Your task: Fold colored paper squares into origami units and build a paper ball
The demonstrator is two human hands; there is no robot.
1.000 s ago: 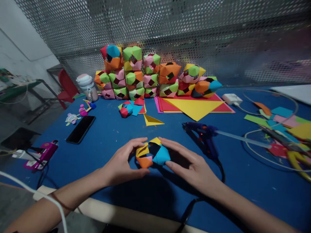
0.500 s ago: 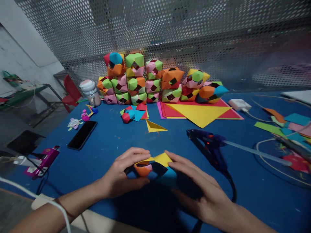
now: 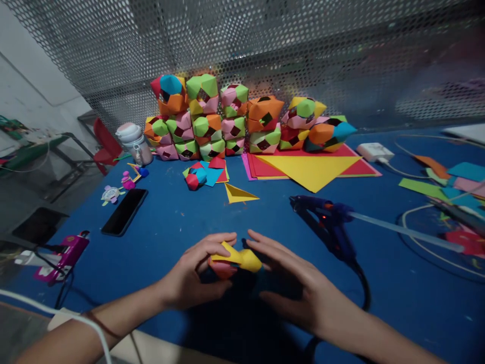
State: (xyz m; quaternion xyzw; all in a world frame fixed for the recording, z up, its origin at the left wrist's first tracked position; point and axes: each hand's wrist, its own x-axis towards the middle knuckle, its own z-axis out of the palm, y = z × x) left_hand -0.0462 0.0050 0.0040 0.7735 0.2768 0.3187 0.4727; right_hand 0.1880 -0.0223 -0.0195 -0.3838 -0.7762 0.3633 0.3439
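Note:
A folded paper piece [image 3: 248,260], with yellow on top and orange-red below, is low over the front middle of the blue table. My left hand [image 3: 195,268] grips its left side, fingers on the yellow top and thumb underneath. My right hand [image 3: 299,283] curves around the right side with fingers and thumb apart; one fingertip is close to the yellow edge, and I cannot tell if it touches. The underside of the piece is lost in dark shadow. Beyond my hands lies a yellow folded paper triangle [image 3: 238,194].
Stacked origami paper balls [image 3: 206,126] line the back by the mesh panel. A glue gun [image 3: 326,217] with a glue stick and cord lies right of my hands. Coloured paper sheets [image 3: 314,169], a phone [image 3: 125,212], a bottle [image 3: 134,144] and paper scraps [image 3: 462,187] surround the work area.
The paper piece has turned, so its yellow top faces me and the blue side is mostly out of sight. My right fingers have moved off its top. The view has shifted slightly.

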